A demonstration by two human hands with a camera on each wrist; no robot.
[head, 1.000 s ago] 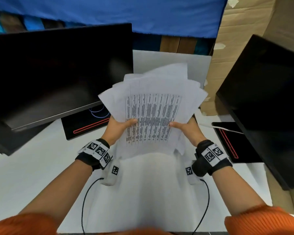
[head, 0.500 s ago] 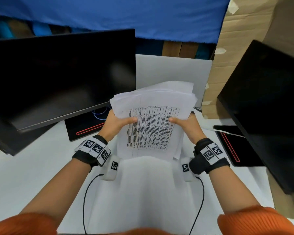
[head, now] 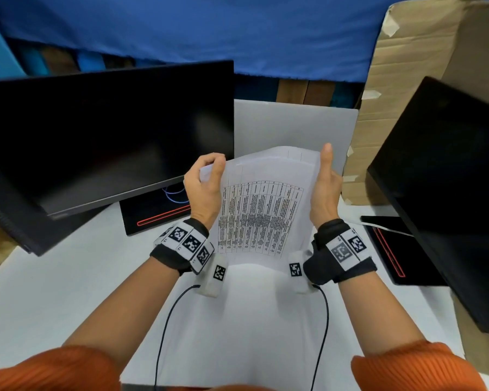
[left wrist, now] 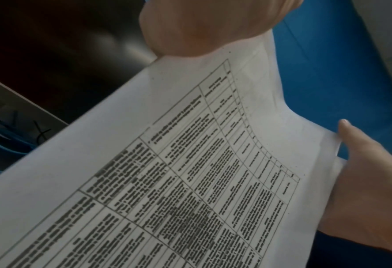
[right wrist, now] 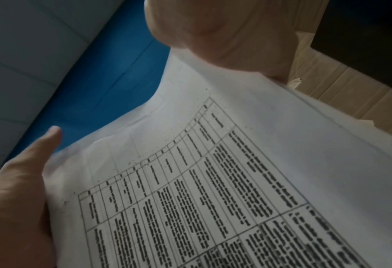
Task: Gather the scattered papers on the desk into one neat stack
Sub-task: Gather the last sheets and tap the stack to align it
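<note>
A stack of white papers [head: 266, 210] with a printed table on the top sheet stands upright on its lower edge on the white desk [head: 68, 292]. My left hand [head: 203, 182] holds the upper left edge, fingers curled over the corner. My right hand [head: 325, 190] lies flat against the right edge, thumb pointing straight up; its fingers are hidden behind the sheets. The left wrist view shows the papers [left wrist: 190, 163] with the right hand [left wrist: 369, 190] at their far edge. In the right wrist view the papers [right wrist: 236, 181] fill the frame and the left hand [right wrist: 18, 190] is at their side.
A dark monitor [head: 110, 136] stands close on the left, another monitor [head: 449, 193] close on the right. Black bases with red lines [head: 153, 215] [head: 393, 249] sit under them. A grey board [head: 294, 125], blue cloth [head: 181, 29] and cardboard [head: 407, 80] close off the back.
The fanned-out sheets have drawn together into a narrower, more even stack. Both hands slid from the lower sides up to the upper edges, and the right thumb straightened.
</note>
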